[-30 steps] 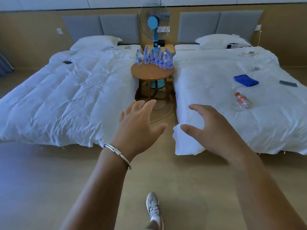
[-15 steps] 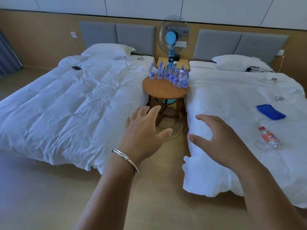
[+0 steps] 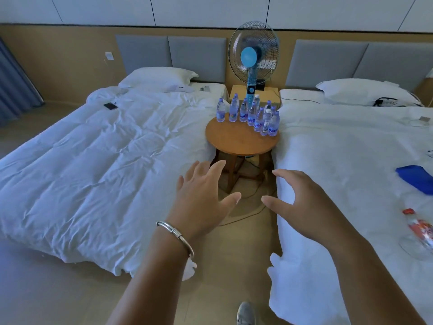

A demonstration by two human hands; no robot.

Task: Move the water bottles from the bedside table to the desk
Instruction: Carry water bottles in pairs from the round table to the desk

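Both our left hand (image 3: 201,198) and right hand (image 3: 302,200) reach out empty with fingers spread, well short of the water bottles (image 3: 250,114) standing on the round table (image 3: 239,143) between the beds, so next we close in and grasp.

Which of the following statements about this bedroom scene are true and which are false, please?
1. The water bottles stand on the round wooden table. True.
2. The left hand grips a bottle. False: it is open and holds nothing.
3. A fan stands behind the table. True.
4. The right hand rests on the table. False: it hovers short of it, empty.
5. A red-capped bottle lies on the right bed. True.
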